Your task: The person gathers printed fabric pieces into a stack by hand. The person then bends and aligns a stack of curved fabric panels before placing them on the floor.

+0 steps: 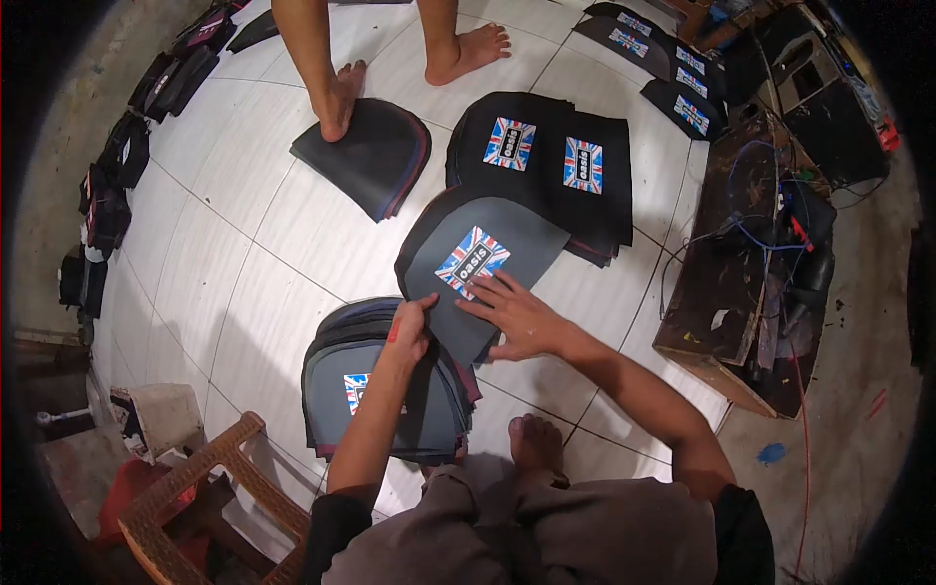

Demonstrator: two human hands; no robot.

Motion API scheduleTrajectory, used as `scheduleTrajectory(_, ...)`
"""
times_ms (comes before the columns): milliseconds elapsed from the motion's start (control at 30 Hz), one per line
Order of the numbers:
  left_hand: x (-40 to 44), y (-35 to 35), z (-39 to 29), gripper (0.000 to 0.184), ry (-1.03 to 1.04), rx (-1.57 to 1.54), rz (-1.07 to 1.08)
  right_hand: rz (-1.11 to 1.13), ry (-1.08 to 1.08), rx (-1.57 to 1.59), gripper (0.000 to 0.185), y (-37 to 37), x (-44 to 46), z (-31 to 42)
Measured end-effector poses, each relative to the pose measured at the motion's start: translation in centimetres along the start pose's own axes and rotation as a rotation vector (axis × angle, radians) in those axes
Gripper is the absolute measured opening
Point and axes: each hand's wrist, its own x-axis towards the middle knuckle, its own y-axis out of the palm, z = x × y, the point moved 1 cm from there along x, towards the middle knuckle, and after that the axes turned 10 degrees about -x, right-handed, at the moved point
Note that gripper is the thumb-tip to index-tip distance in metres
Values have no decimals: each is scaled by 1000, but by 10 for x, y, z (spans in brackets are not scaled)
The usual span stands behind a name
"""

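Observation:
A grey round-topped fabric panel bears a Union Jack print reading "oasis" and lies over a dark pile. My left hand is closed at its left edge, the thumb along the border. Spread flat, my right hand touches the panel's lower right part and covers a corner of the print. Under my left forearm is a stack of grey and dark panels, its top print partly hidden by the arm. Beyond the grey panel, two black printed panels top further piles.
Another person's foot rests against a pile of plain dark panels. More printed panels lie at the upper right. A wooden cabinet with cables stands at right, a brown chair frame at lower left. Dark bundles line the left side.

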Motion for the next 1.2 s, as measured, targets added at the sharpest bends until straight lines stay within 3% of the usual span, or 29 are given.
scheduleTrajectory(67,6,-2,0,31,16,49,62,-125,-59,102,81,-15,3,-13)
scheduleTrajectory(133,5,2,0,31,35,94,12,-265,-3,112,65,-37,8,-45)
scheduleTrajectory(200,-7,8,0,32,54,138,-56,-462,158,118,54,-49,23,-95)
scheduleTrajectory(267,-22,20,1,32,164,182,-139,-472,415,112,53,-54,35,-147)
scheduleTrajectory(333,-19,13,6,32,203,165,-118,-388,580,-155,60,-30,48,-199)
scheduleTrajectory(433,-27,25,-2,31,316,333,-97,56,774,-157,68,-30,64,-220)
scheduleTrajectory(600,-69,33,-39,26,371,430,23,-57,779,-228,67,-5,63,-229)
scheduleTrajectory(733,-121,7,-80,37,336,448,-18,-75,772,-226,66,-8,62,-226)
scheduleTrajectory(800,-162,-6,-108,43,118,727,-218,-40,812,-210,67,-9,65,-227)
scheduleTrajectory(933,-191,-137,-125,60,152,645,-109,-111,780,-252,66,-6,62,-223)
scheduleTrajectory(1067,-187,-187,-134,61,37,842,-27,-80,812,-231,67,-9,66,-225)
scheduleTrajectory(1133,-167,-198,-123,48,-204,1006,63,-21,813,-211,72,-19,67,-217)
scheduleTrajectory(1200,-161,-202,-114,43,-170,965,62,-148,769,-296,76,-26,70,-206)
